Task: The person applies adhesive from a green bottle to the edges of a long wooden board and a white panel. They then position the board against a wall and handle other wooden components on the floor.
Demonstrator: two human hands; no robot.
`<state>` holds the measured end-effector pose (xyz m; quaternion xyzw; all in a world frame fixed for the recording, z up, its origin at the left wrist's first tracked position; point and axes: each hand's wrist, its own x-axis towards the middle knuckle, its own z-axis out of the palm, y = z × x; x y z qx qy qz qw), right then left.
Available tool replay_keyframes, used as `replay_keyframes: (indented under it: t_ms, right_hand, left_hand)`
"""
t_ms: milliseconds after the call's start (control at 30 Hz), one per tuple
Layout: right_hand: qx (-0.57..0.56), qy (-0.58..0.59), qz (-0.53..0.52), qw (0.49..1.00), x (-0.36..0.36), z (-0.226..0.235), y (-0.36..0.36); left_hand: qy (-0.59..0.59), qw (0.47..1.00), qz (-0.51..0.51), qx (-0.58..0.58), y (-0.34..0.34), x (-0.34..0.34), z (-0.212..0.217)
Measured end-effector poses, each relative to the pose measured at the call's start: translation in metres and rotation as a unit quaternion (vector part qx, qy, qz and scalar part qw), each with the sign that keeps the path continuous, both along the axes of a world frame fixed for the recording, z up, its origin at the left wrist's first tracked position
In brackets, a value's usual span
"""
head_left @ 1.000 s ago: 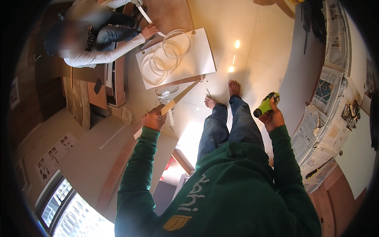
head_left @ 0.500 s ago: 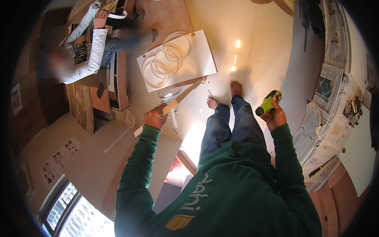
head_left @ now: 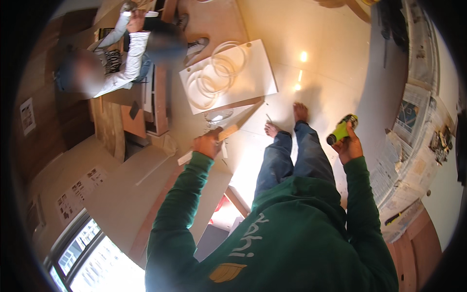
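Observation:
A narrow wooden strip (head_left: 228, 132) is gripped in my left hand (head_left: 206, 143), its lit end sticking out to the right and a paler length showing behind the fist. My right hand (head_left: 349, 147) is closed around a lime-green and black power tool, apparently a cordless drill (head_left: 342, 129), seen from above with its black end toward the lower left. Both hands are held out at either side of my legs, well apart. The fingers under the tool are partly hidden.
A white board (head_left: 262, 73) on the floor bears several pale coiled strips (head_left: 219, 65). To the left a co-worker in a white sleeve (head_left: 134, 58) handles something near wooden furniture parts (head_left: 127, 120). Newspaper-covered panels (head_left: 384, 163) line the right, with a yellow-and-black tool (head_left: 393, 219) on them.
The view has shifted, so most things sit a little farther right. The wooden strip appears shorter and lies flatter from my left fist. Both hands keep their hold.

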<state>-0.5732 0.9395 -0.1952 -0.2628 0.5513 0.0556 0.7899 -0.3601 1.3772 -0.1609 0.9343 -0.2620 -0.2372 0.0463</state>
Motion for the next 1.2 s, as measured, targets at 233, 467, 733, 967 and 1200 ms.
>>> replay_keyframes:
  t_ms: [233,467,733,967,1200]
  right_hand:
    - [0.03,-0.015,-0.036,0.999,0.004,-0.001,0.006]
    - [0.024,-0.017,-0.002,1.0,-0.012,-0.014,-0.005]
    - [0.018,-0.043,-0.006,0.999,-0.002,-0.012,-0.006]
    - [0.037,-0.136,-0.02,0.99,0.032,-0.007,0.033]
    - [0.015,-0.21,0.01,0.977,0.048,-0.014,0.087]
  left_hand:
    - [-0.01,0.999,-0.036,0.024,0.009,-0.001,-0.018]
    - [-0.004,0.997,-0.049,0.058,-0.006,0.008,0.0]
    - [-0.018,0.999,-0.024,0.031,-0.001,0.007,-0.005]
    - [-0.061,0.998,-0.007,0.026,0.022,0.019,-0.004]
    - [-0.014,0.997,0.04,-0.066,0.01,0.012,-0.01]
